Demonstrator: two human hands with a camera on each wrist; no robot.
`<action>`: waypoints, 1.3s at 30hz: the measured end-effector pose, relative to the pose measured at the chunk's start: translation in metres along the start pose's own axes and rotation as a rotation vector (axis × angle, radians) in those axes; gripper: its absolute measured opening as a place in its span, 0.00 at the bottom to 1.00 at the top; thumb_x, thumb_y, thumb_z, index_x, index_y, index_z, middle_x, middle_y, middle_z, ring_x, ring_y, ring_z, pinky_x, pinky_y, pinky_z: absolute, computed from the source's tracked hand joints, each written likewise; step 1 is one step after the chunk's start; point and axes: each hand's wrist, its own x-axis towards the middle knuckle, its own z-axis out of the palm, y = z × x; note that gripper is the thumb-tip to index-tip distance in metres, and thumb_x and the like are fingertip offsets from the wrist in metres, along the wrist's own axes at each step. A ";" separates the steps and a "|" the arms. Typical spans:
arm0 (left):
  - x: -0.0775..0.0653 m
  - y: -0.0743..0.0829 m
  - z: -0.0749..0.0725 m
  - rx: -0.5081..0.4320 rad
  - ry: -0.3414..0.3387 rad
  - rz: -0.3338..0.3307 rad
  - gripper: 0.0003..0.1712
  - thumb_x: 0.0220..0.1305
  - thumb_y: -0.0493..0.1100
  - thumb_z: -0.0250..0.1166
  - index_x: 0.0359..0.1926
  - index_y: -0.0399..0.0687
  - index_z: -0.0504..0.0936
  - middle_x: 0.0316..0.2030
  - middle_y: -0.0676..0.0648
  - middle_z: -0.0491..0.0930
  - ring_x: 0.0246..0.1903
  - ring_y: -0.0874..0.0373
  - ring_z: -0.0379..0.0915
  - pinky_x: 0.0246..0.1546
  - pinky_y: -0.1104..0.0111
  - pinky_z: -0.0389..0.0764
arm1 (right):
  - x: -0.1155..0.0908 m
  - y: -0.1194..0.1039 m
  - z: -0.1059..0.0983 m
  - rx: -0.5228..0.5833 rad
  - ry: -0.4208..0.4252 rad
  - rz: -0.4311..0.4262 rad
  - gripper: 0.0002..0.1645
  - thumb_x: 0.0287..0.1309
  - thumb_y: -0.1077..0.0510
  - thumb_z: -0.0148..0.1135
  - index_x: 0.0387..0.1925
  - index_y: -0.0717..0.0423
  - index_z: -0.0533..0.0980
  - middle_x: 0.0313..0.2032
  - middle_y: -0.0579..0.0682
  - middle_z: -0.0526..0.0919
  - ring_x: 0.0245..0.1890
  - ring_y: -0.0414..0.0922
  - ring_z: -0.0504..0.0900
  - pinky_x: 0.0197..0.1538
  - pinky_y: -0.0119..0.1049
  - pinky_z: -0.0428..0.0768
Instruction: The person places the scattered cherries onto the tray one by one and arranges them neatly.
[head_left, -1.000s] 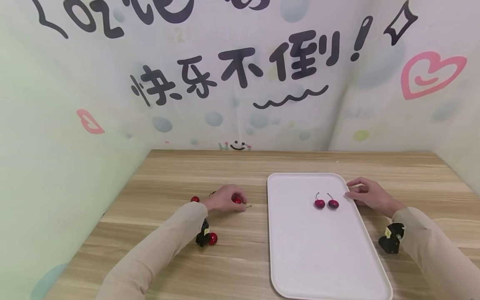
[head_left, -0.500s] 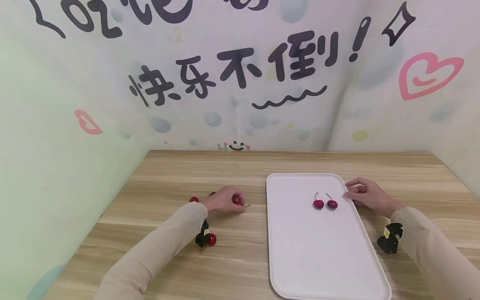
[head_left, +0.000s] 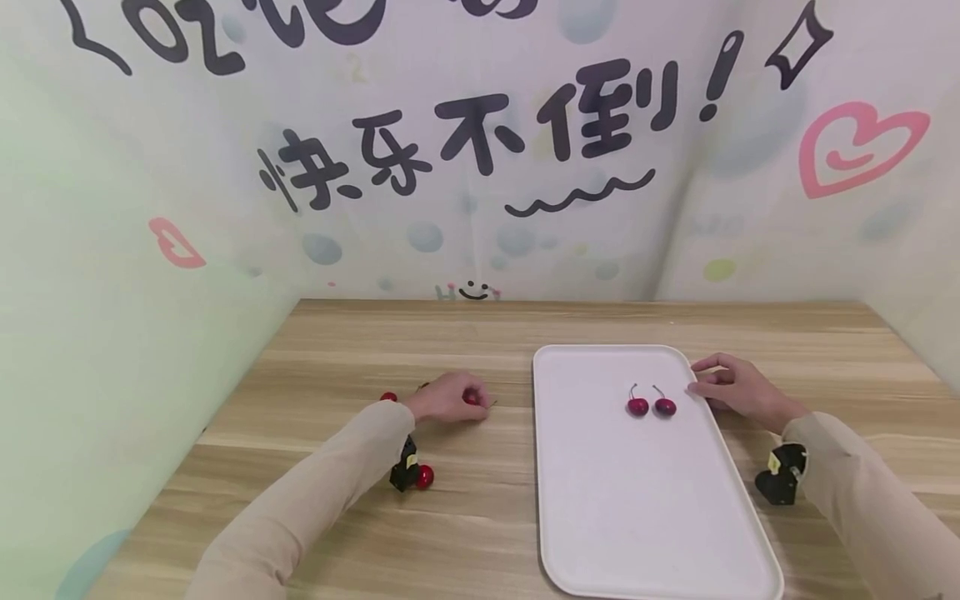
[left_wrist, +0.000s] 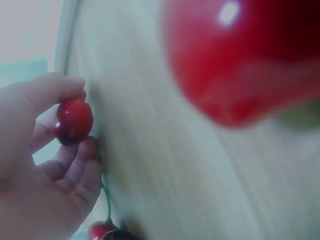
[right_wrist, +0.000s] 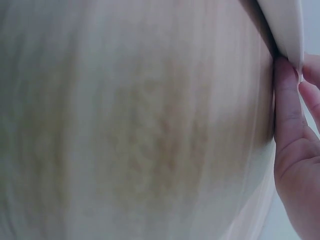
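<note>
Between the thumb and fingers of my left hand [head_left: 448, 397] is a red cherry [left_wrist: 75, 121], its thin stem poking out past the fingertips in the head view. The hand is low over the table, left of a white rectangular tray [head_left: 637, 508]. Two dark red cherries lie side by side toward the tray's far end, the left one [head_left: 638, 407] and the right one [head_left: 665, 407] both with stems up. My right hand [head_left: 742, 392] pinches the tray's right rim, thumb and fingers on either side of the edge in the right wrist view.
A loose cherry [head_left: 387, 397] rests beyond my left wrist, and another [head_left: 425, 476] sits beside the black wrist camera [head_left: 406, 465]. Part of one more shows behind the left hand. A printed cloth wall [head_left: 480, 242] borders the wooden table [head_left: 375, 325] at the back.
My left hand has turned slightly with the cherry, whose stem now points more upward, and its fingertips have drawn back a little. The right hand and tray are unchanged.
</note>
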 end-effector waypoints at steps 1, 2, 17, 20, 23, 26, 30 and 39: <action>-0.001 0.000 -0.001 -0.005 -0.001 0.001 0.03 0.54 0.39 0.63 0.26 0.46 0.78 0.25 0.54 0.72 0.26 0.61 0.65 0.28 0.72 0.67 | 0.000 0.000 0.000 0.005 -0.001 -0.004 0.35 0.54 0.47 0.59 0.54 0.67 0.61 0.42 0.62 0.75 0.39 0.48 0.77 0.45 0.42 0.75; -0.001 -0.001 -0.002 -0.010 -0.001 0.000 0.03 0.54 0.39 0.63 0.26 0.46 0.78 0.25 0.54 0.72 0.27 0.61 0.65 0.28 0.72 0.68 | -0.001 0.000 0.000 0.011 0.000 -0.004 0.35 0.53 0.47 0.59 0.54 0.67 0.61 0.41 0.61 0.75 0.38 0.48 0.77 0.44 0.41 0.75; -0.007 -0.011 -0.012 -0.070 0.039 -0.003 0.02 0.53 0.37 0.63 0.27 0.43 0.80 0.25 0.53 0.77 0.27 0.63 0.70 0.32 0.72 0.72 | 0.002 0.004 -0.001 0.040 -0.004 0.001 0.35 0.54 0.48 0.59 0.54 0.67 0.61 0.42 0.62 0.75 0.39 0.48 0.78 0.44 0.40 0.76; -0.007 -0.013 -0.012 -0.097 0.024 0.006 0.02 0.54 0.36 0.62 0.29 0.42 0.79 0.25 0.52 0.77 0.27 0.62 0.71 0.32 0.71 0.73 | 0.002 0.003 0.000 0.048 -0.005 0.004 0.34 0.54 0.49 0.59 0.54 0.67 0.61 0.42 0.62 0.75 0.39 0.48 0.78 0.44 0.40 0.76; -0.006 -0.015 -0.011 -0.119 0.020 0.017 0.06 0.53 0.35 0.62 0.35 0.39 0.78 0.27 0.51 0.77 0.28 0.61 0.72 0.31 0.72 0.74 | 0.002 0.002 0.000 0.056 -0.004 0.004 0.34 0.53 0.49 0.59 0.54 0.68 0.60 0.42 0.62 0.75 0.38 0.47 0.78 0.43 0.39 0.76; -0.005 -0.016 -0.010 -0.140 0.022 0.037 0.14 0.53 0.34 0.62 0.43 0.36 0.75 0.28 0.49 0.77 0.28 0.61 0.72 0.30 0.72 0.75 | 0.002 0.002 0.000 0.061 -0.006 0.001 0.34 0.53 0.50 0.59 0.54 0.68 0.60 0.42 0.62 0.75 0.38 0.47 0.78 0.43 0.39 0.76; -0.005 -0.016 -0.010 -0.148 0.024 0.065 0.18 0.53 0.32 0.61 0.47 0.35 0.72 0.28 0.49 0.76 0.26 0.60 0.72 0.29 0.72 0.74 | 0.002 0.002 0.000 0.059 -0.008 -0.003 0.34 0.53 0.49 0.59 0.54 0.68 0.60 0.42 0.62 0.75 0.38 0.47 0.78 0.43 0.39 0.76; -0.007 -0.013 -0.010 -0.147 0.051 0.058 0.12 0.55 0.33 0.60 0.42 0.37 0.75 0.26 0.51 0.75 0.25 0.61 0.70 0.29 0.72 0.72 | 0.001 0.001 0.000 0.054 -0.005 -0.003 0.34 0.53 0.50 0.60 0.53 0.68 0.61 0.42 0.61 0.76 0.38 0.47 0.77 0.42 0.38 0.77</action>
